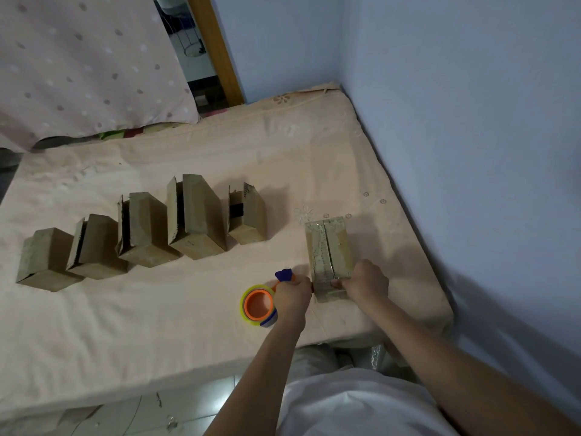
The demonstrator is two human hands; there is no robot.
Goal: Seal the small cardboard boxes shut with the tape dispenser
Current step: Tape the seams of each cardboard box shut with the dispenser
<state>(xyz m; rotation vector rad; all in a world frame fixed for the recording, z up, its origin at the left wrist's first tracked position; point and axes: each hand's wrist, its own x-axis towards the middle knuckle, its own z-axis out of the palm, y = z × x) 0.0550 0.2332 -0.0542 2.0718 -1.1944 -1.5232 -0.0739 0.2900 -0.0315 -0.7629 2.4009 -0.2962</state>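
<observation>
A small cardboard box (330, 247) lies flat on the bed at the right, its top flaps closed with clear tape along the seam. My right hand (367, 283) presses on its near end. My left hand (290, 295) grips an orange and blue tape dispenser (259, 305) with a roll of clear tape, just left of that box's near end. A row of several more cardboard boxes (195, 218) stands to the left, most with flaps open.
The bed (157, 325) has a peach sheet and a near edge close to my body. A blue wall (456, 121) runs along the right side. A dotted pillow (78, 64) lies at the back left. Tiled floor (188, 410) shows below.
</observation>
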